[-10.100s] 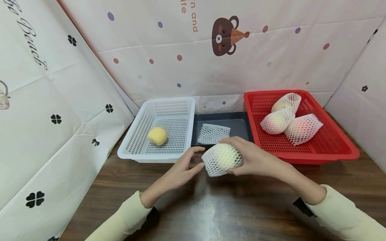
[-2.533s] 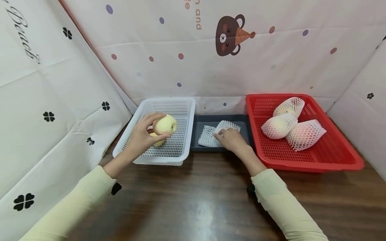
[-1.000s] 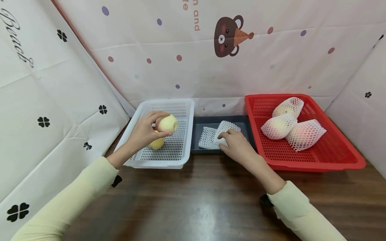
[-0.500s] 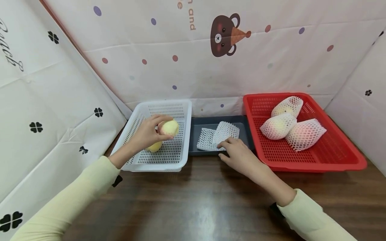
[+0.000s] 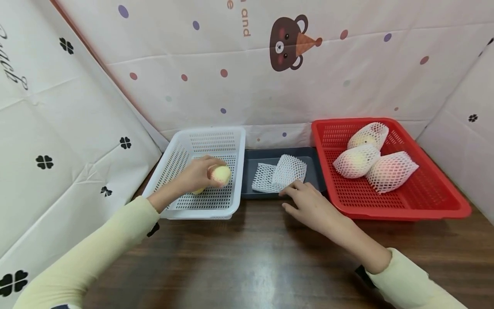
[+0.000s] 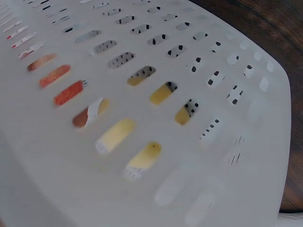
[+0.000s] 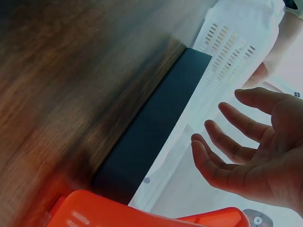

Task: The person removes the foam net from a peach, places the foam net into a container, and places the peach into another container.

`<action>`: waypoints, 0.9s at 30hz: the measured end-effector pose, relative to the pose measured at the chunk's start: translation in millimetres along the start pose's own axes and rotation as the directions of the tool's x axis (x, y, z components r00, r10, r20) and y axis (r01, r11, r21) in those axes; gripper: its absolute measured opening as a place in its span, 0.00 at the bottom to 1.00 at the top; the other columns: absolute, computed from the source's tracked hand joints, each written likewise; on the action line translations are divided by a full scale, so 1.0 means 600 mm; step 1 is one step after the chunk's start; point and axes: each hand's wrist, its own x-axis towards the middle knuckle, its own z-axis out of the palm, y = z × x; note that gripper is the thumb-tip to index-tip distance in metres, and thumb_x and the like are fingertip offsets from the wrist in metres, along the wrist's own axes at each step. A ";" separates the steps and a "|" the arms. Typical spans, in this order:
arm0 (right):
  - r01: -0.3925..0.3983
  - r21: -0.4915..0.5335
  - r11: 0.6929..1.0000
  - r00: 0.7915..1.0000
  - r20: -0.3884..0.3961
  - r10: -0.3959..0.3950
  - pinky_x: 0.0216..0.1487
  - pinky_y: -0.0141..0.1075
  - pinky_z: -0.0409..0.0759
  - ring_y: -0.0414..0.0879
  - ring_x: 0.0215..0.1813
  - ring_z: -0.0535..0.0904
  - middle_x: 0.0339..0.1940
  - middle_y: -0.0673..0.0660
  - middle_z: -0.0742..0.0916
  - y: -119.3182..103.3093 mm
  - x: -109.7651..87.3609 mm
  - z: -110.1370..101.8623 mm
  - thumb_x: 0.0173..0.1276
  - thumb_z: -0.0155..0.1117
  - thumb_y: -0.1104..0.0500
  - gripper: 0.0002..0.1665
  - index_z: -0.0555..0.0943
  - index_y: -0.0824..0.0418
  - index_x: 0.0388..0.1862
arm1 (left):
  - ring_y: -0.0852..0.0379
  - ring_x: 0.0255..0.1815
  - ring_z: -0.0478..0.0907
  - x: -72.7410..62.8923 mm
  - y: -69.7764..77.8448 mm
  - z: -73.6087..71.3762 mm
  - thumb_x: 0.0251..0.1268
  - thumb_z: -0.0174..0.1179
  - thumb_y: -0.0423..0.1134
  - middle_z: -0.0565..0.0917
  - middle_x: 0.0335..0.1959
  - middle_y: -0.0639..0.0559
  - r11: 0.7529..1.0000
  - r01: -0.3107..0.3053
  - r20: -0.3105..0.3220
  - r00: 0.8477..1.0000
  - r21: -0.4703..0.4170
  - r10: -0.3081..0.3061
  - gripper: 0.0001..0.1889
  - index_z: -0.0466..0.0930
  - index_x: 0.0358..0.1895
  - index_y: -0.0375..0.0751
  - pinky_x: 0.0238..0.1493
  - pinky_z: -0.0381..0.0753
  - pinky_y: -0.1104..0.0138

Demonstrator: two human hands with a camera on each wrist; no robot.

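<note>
My left hand (image 5: 197, 175) holds a yellow-pink peach (image 5: 221, 175) low in the white plastic basket (image 5: 239, 180), fingers and thumb around its sides. A second, yellow peach (image 5: 198, 191) shows only a sliver below that hand. In the left wrist view, the white basket wall (image 6: 61, 156) hides the hand and most of the fruit behind it. Over the front edge of the dark grey tray (image 5: 262, 155) hovers my right hand (image 5: 308, 205), fingers loosely bent and holding nothing. Just beyond its fingertips lie two white foam nets (image 5: 290, 169), overlapping in the tray.
A red plastic basket (image 5: 417, 210) stands to the right, with three foam-netted peaches (image 5: 390, 171) in it. The grey tray sits between both baskets. Dark wooden table (image 5: 239, 257) extends in front. A printed white cloth (image 5: 185, 38) hangs behind and along the sides.
Ten seconds ago my right hand held the peach in its net; now the net lies in the tray. Lately my left hand has lowered the bare peach, and my right has drawn back from the nets.
</note>
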 end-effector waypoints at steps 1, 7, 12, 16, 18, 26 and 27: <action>0.002 0.001 1.000 1.000 0.002 -0.002 0.55 0.53 0.81 0.58 0.53 0.79 0.52 0.59 0.84 0.000 -0.002 0.000 0.70 0.69 0.55 0.16 0.85 0.58 0.55 | 0.45 0.55 0.76 0.000 -0.001 0.002 0.50 0.81 0.45 0.79 0.63 0.42 1.000 -0.011 0.023 1.000 0.008 0.011 0.34 0.81 0.63 0.46 0.51 0.79 0.52; 0.012 0.008 1.000 1.000 0.004 -0.012 0.52 0.52 0.83 0.55 0.51 0.80 0.50 0.58 0.84 -0.001 -0.013 0.000 0.69 0.71 0.56 0.16 0.85 0.57 0.54 | 0.49 0.47 0.76 0.000 -0.004 0.012 0.51 0.80 0.46 0.81 0.60 0.44 0.998 -0.052 0.151 0.987 0.035 0.046 0.33 0.81 0.63 0.44 0.44 0.78 0.59; 0.015 0.011 1.000 1.000 0.001 -0.015 0.52 0.52 0.83 0.54 0.51 0.80 0.50 0.57 0.84 -0.002 -0.019 0.000 0.69 0.71 0.56 0.16 0.85 0.56 0.54 | 0.50 0.48 0.75 0.003 -0.001 0.019 0.52 0.79 0.44 0.80 0.60 0.44 0.996 -0.064 0.201 0.978 0.069 0.049 0.34 0.80 0.64 0.43 0.47 0.78 0.60; 0.035 0.014 0.999 0.999 -0.003 -0.035 0.52 0.51 0.83 0.53 0.51 0.80 0.50 0.57 0.84 -0.001 -0.021 -0.002 0.69 0.71 0.56 0.16 0.85 0.56 0.54 | 0.48 0.51 0.75 0.005 0.000 0.024 0.52 0.79 0.42 0.80 0.60 0.43 0.989 -0.107 0.208 0.974 0.099 0.084 0.33 0.80 0.64 0.40 0.51 0.79 0.57; 0.040 0.016 0.999 0.999 -0.003 -0.040 0.51 0.50 0.83 0.53 0.51 0.80 0.49 0.56 0.84 0.000 -0.023 -0.002 0.69 0.71 0.56 0.16 0.85 0.56 0.54 | 0.48 0.53 0.75 0.007 0.002 0.025 0.53 0.79 0.41 0.80 0.61 0.43 0.988 -0.110 0.215 0.973 0.108 0.085 0.33 0.79 0.65 0.40 0.53 0.79 0.56; 0.066 0.010 0.998 0.998 -0.019 -0.065 0.53 0.52 0.82 0.53 0.51 0.80 0.50 0.56 0.84 0.003 -0.033 -0.009 0.69 0.71 0.56 0.16 0.85 0.55 0.54 | 0.51 0.46 0.78 0.001 0.014 0.013 0.56 0.76 0.36 0.78 0.64 0.43 0.990 -0.092 0.204 0.976 0.108 0.069 0.31 0.78 0.65 0.41 0.48 0.82 0.58; 0.067 0.008 0.998 0.998 -0.020 -0.067 0.53 0.52 0.82 0.53 0.52 0.80 0.50 0.56 0.84 0.002 -0.034 -0.010 0.69 0.71 0.56 0.16 0.85 0.55 0.54 | 0.50 0.46 0.79 -0.002 0.015 0.010 0.57 0.75 0.35 0.78 0.64 0.42 0.990 -0.096 0.193 0.978 0.099 0.075 0.31 0.78 0.66 0.41 0.47 0.82 0.58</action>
